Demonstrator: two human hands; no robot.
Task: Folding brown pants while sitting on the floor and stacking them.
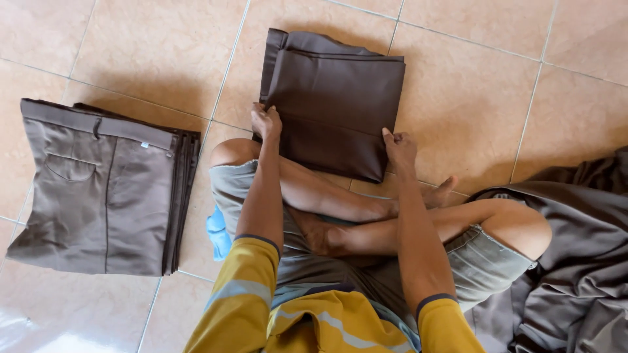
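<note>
Folded brown trousers (333, 104) lie on the tiled floor (471, 91) just past the crossed legs. The left hand (266, 122) pinches the near left edge, the right hand (399, 147) the near right corner. Bare tiles lie beyond; a folded stack (104, 186) sits left, loose grey cloth (575, 261) right.

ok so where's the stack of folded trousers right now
In the head view the stack of folded trousers lies on the tiled floor at the far left, beside the person's left knee, apart from both hands.
</note>
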